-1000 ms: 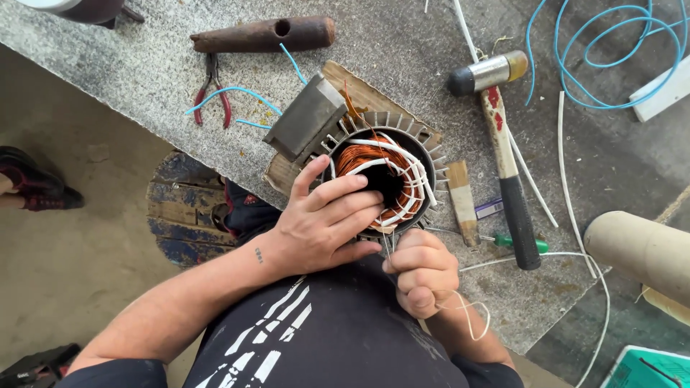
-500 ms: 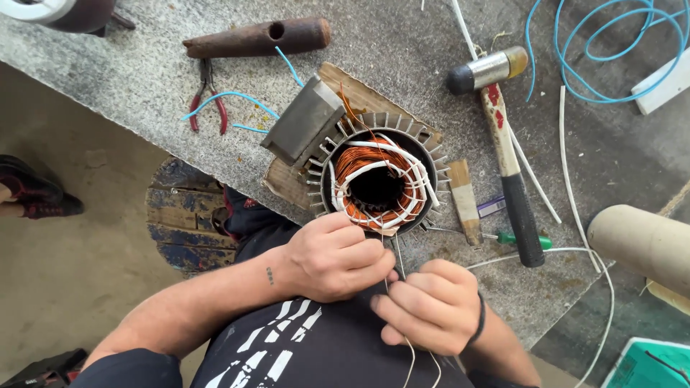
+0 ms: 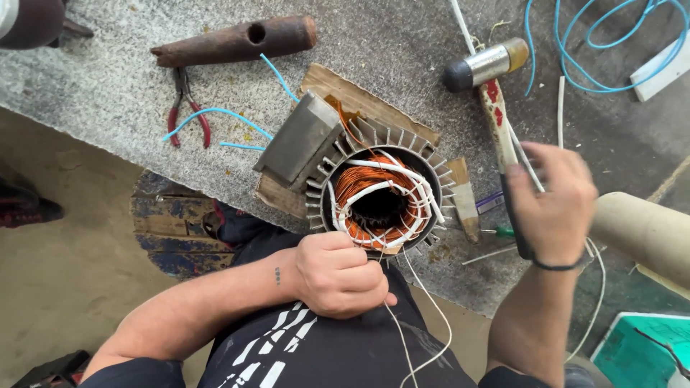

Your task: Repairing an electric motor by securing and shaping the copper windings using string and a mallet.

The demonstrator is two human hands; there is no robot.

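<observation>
A finned motor stator point(image 3: 327, 179) with copper windings point(image 3: 352, 188) tied in white cord lies on the stone bench point(image 3: 108, 93). My left hand point(image 3: 338, 276) is a fist at the stator's near rim and grips the white cord point(image 3: 438, 316), which hangs in a loop over my black shirt. My right hand point(image 3: 557, 205) is off to the right, blurred, with its fingers wrapped over the black handle of a hammer point(image 3: 485, 65) that lies on the bench. A thin white strip point(image 3: 519, 147) runs into its fingers.
Red-handled pliers point(image 3: 187, 108) and a rusty pipe point(image 3: 237, 42) lie at the far left. Blue wire point(image 3: 604, 43) coils at the far right. A wooden wedge point(image 3: 463, 197) and a green screwdriver point(image 3: 499, 231) lie beside the stator. A cream cylinder point(image 3: 643, 230) and a teal box point(image 3: 647, 348) are at the right.
My right hand let go of the cord near my body and swung right onto the hammer handle. My left hand closed into a fist on the cord at the stator's rim.
</observation>
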